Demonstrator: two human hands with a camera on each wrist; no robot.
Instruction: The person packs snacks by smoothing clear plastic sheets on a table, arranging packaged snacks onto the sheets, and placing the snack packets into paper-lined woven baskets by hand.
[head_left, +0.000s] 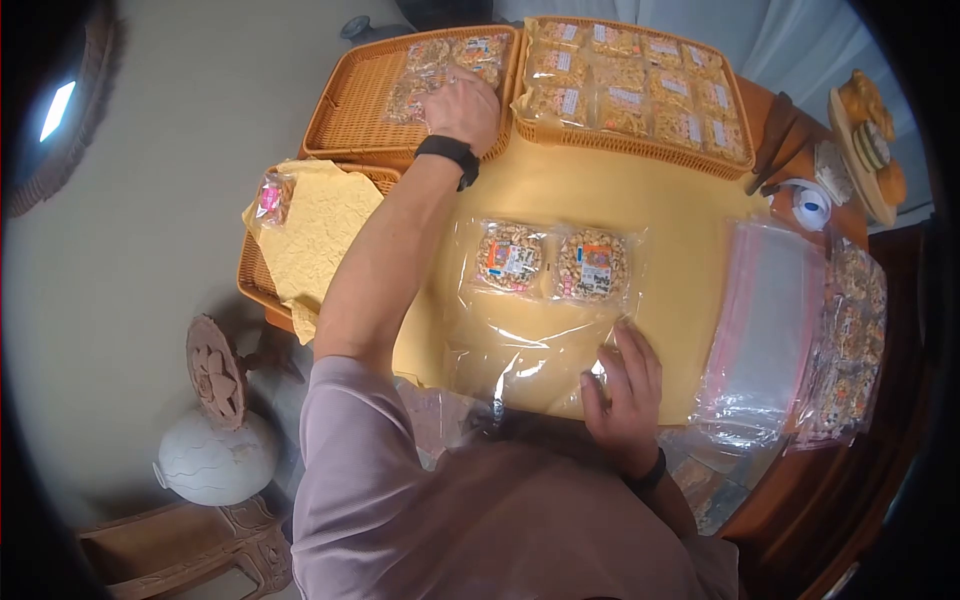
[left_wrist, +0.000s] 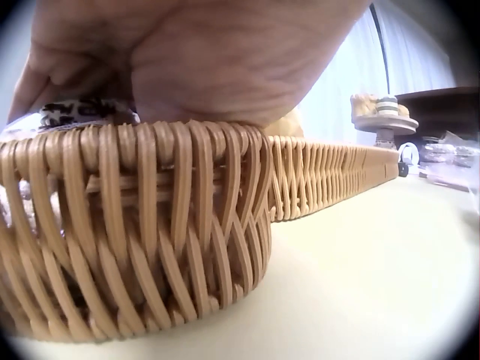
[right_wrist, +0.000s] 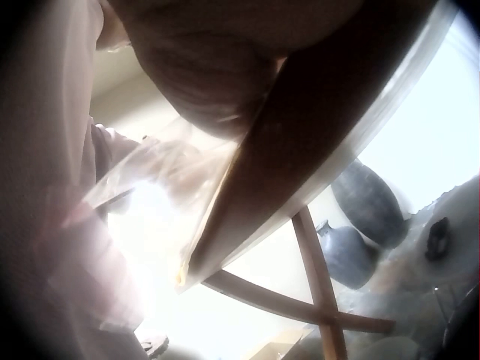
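My left hand (head_left: 465,108) reaches over the near rim of a wicker basket (head_left: 350,110). Its fingers grip a clear-wrapped snack packet (head_left: 405,100) among others there; the palm hides part of the grip. In the left wrist view the palm (left_wrist: 217,60) lies above the woven rim, with a dark-printed packet label (left_wrist: 90,111) by the fingers. On the yellow-covered table, two round snack cakes (head_left: 510,258) in labelled wrappers sit side by side at the far end of a large clear plastic bag (head_left: 520,350). My right hand (head_left: 628,395) rests on the bag's near right part, fingers nearly straight.
A second basket (head_left: 640,150) holds rows of packets at the back right. To the left, another basket (head_left: 262,275) bears yellow paper and one packet. Flat clear bags (head_left: 765,330) and filled bags (head_left: 850,340) lie at the right, near a tape roll (head_left: 810,207).
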